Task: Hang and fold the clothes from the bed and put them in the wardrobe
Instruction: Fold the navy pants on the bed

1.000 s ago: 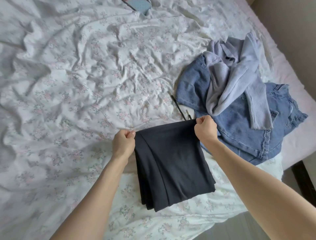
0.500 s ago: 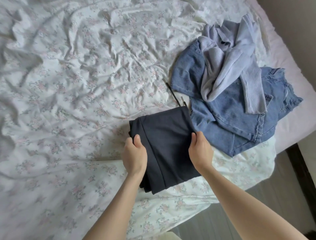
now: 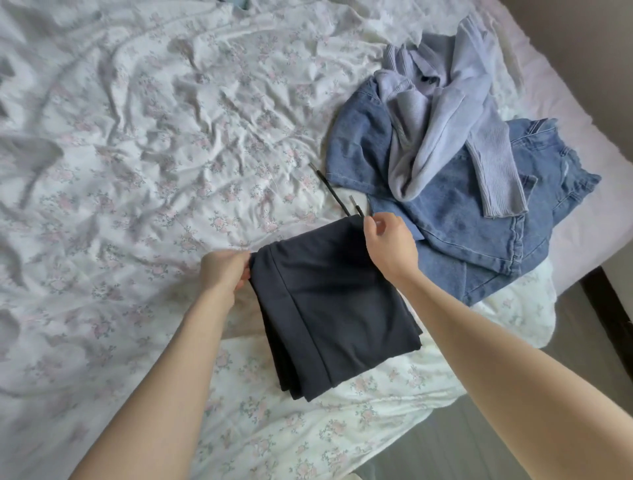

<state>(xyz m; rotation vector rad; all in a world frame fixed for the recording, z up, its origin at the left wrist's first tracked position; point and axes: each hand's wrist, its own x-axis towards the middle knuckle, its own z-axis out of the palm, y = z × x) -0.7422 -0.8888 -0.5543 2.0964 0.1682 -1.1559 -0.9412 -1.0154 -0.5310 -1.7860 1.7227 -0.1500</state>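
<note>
A folded dark grey garment [image 3: 329,308] lies near the bed's front edge, with two black drawstring ends [image 3: 337,197] poking out from its far side. My left hand [image 3: 224,270] pinches the garment's far left corner. My right hand [image 3: 388,245] pinches its far right corner by the drawstrings. To the right, blue jeans [image 3: 462,219] lie spread on the bed with a crumpled lilac knitted sweater [image 3: 442,113] on top of them.
The bed is covered by a rumpled white floral sheet [image 3: 154,154]. A pale blue item [image 3: 239,2] peeks in at the top edge. Grey floor [image 3: 455,442] shows at the lower right, beside a dark bed frame edge [image 3: 606,308] and a wall [image 3: 582,41].
Both hands moved from the garment's sides back up to its far corners and pinch them again. The view shifted slightly.
</note>
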